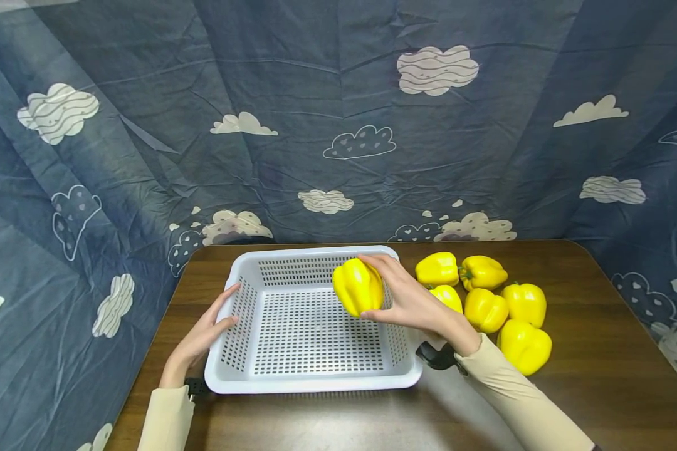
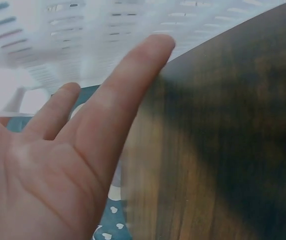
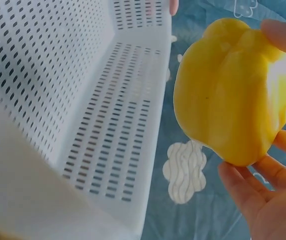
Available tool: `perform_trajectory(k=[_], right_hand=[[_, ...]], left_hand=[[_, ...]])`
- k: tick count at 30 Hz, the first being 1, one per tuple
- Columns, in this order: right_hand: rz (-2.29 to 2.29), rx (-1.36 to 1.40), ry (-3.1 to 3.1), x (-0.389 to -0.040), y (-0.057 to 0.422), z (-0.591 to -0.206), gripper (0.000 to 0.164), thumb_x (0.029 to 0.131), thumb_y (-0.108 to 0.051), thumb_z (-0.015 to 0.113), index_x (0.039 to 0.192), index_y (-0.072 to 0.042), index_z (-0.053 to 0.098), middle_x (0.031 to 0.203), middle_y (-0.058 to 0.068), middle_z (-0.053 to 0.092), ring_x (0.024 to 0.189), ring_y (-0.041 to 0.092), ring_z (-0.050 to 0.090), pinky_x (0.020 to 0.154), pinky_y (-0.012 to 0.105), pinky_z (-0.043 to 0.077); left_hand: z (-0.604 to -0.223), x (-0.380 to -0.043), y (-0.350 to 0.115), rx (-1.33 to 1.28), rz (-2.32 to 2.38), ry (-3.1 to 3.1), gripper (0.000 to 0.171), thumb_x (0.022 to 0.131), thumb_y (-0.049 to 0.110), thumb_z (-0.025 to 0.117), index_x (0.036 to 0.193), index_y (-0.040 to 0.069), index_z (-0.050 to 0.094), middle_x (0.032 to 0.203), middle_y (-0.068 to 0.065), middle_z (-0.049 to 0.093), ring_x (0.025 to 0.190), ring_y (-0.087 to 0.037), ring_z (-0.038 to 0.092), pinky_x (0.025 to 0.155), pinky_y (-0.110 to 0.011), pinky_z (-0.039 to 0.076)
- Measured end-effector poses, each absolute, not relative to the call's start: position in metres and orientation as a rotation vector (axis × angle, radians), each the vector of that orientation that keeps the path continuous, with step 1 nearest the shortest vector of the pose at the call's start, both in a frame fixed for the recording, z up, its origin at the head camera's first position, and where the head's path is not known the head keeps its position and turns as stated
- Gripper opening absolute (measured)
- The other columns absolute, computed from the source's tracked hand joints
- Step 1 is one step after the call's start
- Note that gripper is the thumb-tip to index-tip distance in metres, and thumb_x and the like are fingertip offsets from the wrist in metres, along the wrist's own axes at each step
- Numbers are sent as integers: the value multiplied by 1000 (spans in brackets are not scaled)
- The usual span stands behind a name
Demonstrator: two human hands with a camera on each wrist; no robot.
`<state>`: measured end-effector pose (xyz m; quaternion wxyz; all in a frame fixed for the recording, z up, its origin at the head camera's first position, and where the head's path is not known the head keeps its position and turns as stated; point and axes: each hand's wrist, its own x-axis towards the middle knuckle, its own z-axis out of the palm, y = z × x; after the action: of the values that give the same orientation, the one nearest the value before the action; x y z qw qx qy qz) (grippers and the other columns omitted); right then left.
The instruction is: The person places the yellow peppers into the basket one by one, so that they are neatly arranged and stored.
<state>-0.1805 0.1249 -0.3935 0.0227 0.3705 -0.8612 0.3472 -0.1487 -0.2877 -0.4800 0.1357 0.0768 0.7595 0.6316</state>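
Note:
A yellow bell pepper [image 1: 358, 287] is held up over the right part of a white perforated plastic basket [image 1: 316, 381]. My right hand [image 1: 409, 300] grips it from the right side, thumb and fingers on opposite sides. In the right wrist view the pepper [image 3: 235, 95] shows large and smooth between the fingertips, beside the basket wall [image 3: 113, 125]. At the basket's left rim is my left hand [image 1: 205, 335], with thumb and a finger reaching over the edge. From the left wrist view, straight fingers [image 2: 118, 95] lie along the outside of the basket.
Several more yellow bell peppers [image 1: 486, 310] lie grouped on the wooden table [image 1: 587, 363] to the right of the basket. A blue cloth [image 1: 293, 169] printed with clouds hangs behind the table and at both sides.

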Motion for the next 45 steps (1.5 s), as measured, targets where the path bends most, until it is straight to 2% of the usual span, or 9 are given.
perform_trajectory(k=[6,13,20,31,45], right_hand=[[1091,1130,-2698,-183,113,-394,92,74,-39,79,147,-10,32,143,8,36,123,22,41,95,45,43],[1098,1159,-2675,-187,97,-394,91,73,-38,79,146,-10,33,141,9,39,123,21,41,97,43,41],[1117,1185,-2639,-193,81,-397,89,73,-37,79,145,-8,35,137,10,41,121,24,41,97,45,39],[1119,1178,-2686,-198,55,-404,91,73,-38,79,145,-7,34,139,10,40,122,23,39,98,44,39],[1114,1149,-2688,-205,23,-419,94,70,-40,81,143,-3,36,136,11,43,120,23,41,96,41,42]], left_hand=[[-482,-148,-286,268,1837,2243,64,99,7,43,154,20,13,156,-22,3,119,-55,39,74,-49,53],[-482,-146,-285,327,1846,2283,65,98,3,44,154,15,14,157,-21,2,124,-52,33,78,-43,52],[-481,-148,-284,326,1868,2261,65,98,3,45,154,14,14,155,-25,6,119,-52,38,75,-44,53],[-485,-149,-285,301,1891,2241,67,96,1,45,154,15,15,156,-22,5,120,-51,38,76,-43,53],[-485,-149,-284,299,1893,2259,67,95,0,45,154,13,15,155,-24,5,123,-54,34,78,-48,51]])
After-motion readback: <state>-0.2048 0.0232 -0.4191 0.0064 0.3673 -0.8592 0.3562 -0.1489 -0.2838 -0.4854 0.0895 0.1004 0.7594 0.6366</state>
